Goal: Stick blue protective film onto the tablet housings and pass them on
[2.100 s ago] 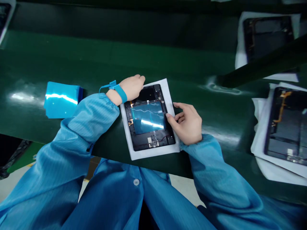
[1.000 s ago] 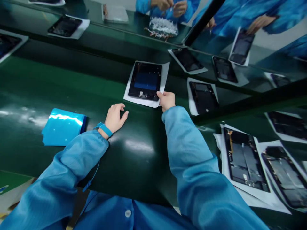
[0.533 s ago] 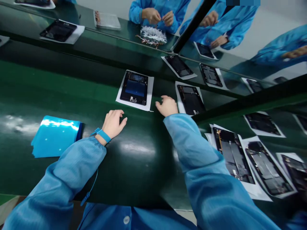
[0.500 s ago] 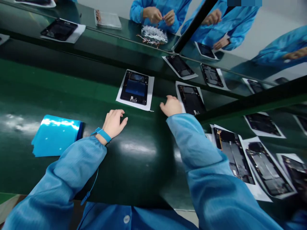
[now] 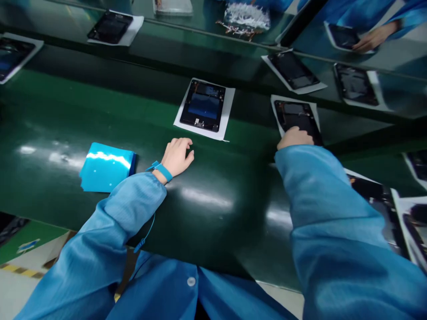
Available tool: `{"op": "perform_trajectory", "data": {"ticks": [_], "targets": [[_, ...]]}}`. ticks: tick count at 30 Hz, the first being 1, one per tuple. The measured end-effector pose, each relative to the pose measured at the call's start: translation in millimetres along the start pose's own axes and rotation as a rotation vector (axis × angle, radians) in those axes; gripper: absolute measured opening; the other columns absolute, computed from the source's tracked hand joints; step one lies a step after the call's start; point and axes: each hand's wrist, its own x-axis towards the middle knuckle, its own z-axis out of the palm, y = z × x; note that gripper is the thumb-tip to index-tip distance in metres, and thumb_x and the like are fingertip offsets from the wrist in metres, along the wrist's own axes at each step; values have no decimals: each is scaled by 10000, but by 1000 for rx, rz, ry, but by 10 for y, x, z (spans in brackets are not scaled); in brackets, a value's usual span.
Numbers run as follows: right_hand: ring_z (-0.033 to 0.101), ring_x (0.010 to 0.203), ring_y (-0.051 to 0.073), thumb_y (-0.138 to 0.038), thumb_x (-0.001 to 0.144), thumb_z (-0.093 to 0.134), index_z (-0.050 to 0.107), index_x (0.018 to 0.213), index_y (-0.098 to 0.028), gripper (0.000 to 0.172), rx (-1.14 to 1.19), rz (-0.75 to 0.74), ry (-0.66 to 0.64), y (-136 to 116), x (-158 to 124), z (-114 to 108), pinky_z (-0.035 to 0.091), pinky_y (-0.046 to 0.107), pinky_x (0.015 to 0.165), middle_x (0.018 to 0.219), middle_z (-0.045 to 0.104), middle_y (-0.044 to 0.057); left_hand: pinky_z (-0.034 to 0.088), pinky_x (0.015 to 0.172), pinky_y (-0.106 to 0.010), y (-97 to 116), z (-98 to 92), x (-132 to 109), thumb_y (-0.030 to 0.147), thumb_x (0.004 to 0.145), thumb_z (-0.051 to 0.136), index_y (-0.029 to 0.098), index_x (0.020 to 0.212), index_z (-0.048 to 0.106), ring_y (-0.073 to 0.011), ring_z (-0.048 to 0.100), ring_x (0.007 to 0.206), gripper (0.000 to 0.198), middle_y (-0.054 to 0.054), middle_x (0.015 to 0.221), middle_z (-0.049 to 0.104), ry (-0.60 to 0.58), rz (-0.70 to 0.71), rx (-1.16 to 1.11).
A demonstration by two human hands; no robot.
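Observation:
My left hand (image 5: 178,155) lies on the green bench with its fingers loosely bent and the thumb apart, holding nothing. A blue strap circles that wrist. Just beyond it, an opened tablet (image 5: 204,106) with a dark blue panel inside rests on a white sheet (image 5: 228,104). My right hand (image 5: 295,137) reaches over the near left part of another opened tablet (image 5: 296,113), also on a white sheet. Its fingertips are hidden behind the hand, so whether it grips anything does not show. To the left sits a stack of shiny blue film sheets (image 5: 106,171).
More opened tablets on white sheets lie along the raised back strip, such as one tablet (image 5: 111,27) at back left. Several others, including this tablet (image 5: 376,206), sit at my right. A dark post (image 5: 302,22) rises behind. A co-worker's hand (image 5: 376,38) touches a tablet across the bench.
My right hand has moved right, from beside the right-hand tablet to over its near part. My left hand stays resting on the bench. The camera view has shifted.

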Motion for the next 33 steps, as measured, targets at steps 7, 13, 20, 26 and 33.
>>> {"op": "perform_trajectory", "data": {"ticks": [7,13,20,26,33], "targets": [[497,1279,351,-181,1055,357,510,1362,23,398,-70,17,126,-213,-238,-277,327,472,891,1354,516,377,475,917,-367,-1,-33,-27,102,865,565,170,1082,623,-203,599,964,235,-48,979,689,56,105,-203],[509,1225,360,-136,1029,345,513,1285,51,359,-88,-296,171,-684,-529,-740,342,442,870,1292,547,354,523,704,-252,402,16,102,154,897,582,155,1004,631,-120,659,755,118,-30,893,662,-144,-246,-849],[591,1029,340,-123,1006,258,650,1115,-99,407,89,-705,257,-1101,-1426,-777,440,481,850,1020,633,209,568,744,-308,882,152,499,574,948,619,135,984,592,-159,698,730,441,-80,890,696,-324,-563,-1431],[615,940,305,-143,1018,321,682,1113,-173,375,211,-1008,232,-983,-2211,-728,520,485,823,987,682,167,453,648,-235,864,96,47,295,796,815,127,748,575,-75,535,606,297,28,650,579,-253,-508,-1298],[504,1389,354,-483,896,687,573,1375,-230,554,896,-460,156,-391,-2304,-588,447,579,1128,1541,508,155,564,896,-350,596,-334,-818,395,713,839,129,966,729,-180,689,859,383,-49,913,757,-285,-526,-1170]]}}
